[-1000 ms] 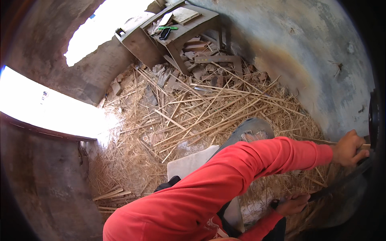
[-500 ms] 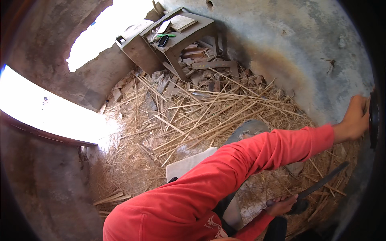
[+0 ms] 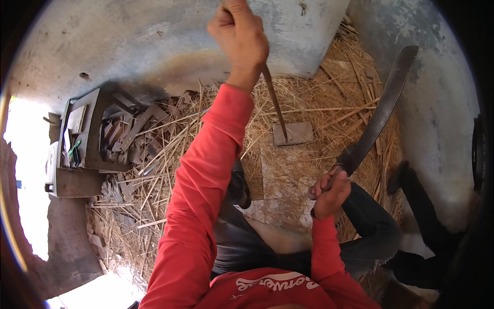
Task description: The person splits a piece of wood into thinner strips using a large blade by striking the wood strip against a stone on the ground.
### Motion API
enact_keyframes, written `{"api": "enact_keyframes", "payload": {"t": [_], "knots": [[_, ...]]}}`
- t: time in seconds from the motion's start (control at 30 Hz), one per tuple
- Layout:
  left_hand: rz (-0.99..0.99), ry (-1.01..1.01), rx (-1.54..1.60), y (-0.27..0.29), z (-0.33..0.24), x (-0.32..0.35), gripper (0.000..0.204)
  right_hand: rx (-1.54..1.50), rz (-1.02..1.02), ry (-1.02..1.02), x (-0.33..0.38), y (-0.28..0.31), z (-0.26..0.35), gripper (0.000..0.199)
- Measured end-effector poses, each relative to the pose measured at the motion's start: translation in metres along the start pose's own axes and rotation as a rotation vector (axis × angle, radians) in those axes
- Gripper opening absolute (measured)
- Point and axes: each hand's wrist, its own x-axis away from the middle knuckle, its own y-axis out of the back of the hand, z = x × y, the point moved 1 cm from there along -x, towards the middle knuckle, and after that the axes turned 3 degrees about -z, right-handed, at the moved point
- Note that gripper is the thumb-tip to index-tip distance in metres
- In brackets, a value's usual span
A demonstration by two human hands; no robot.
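My left hand is raised at the top of the view, its fingers closed round the upper part of a thin brown wooden stick. The stick slants down, and its lower end meets a flat block lying on the straw-covered floor. On the right, my right hand grips the handle of a machete. The machete's long dark blade points up and to the right, tilted, apart from the stick.
Long split sticks and straw litter the floor. A worn wooden table with small things on it stands at the left, rubble beside it. My bent right leg is below the machete. Another dark trouser leg extends by the right wall.
The view has turned to the right. My left hand has come from beside the wall and now holds a stick against the block. The machete has swung from low down to raised.
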Motion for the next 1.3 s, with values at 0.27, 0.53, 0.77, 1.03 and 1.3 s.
{"api": "enact_keyframes", "payload": {"t": [0.27,0.53,0.77,1.03,1.3], "knots": [[0.074,-0.104,-0.097,-0.017,0.0,0.012,0.053,0.451,0.061,-0.62,0.042,0.072,-0.16,0.039],[0.082,-0.066,-0.134,-0.036,0.002,0.026,0.052,0.037,0.01,-0.174,-0.02,0.023,0.003,0.033],[0.141,-0.09,-0.122,-0.062,0.012,0.04,0.05,0.572,0.013,-0.167,0.036,0.08,-0.201,0.044],[0.149,-0.112,-0.112,-0.056,0.014,0.038,0.05,0.262,-0.024,-0.236,-0.031,0.069,-0.124,0.043],[0.152,-0.14,-0.199,-0.058,0.012,0.033,0.051,0.608,0.026,-0.146,0.029,0.078,-0.229,0.037]]}}
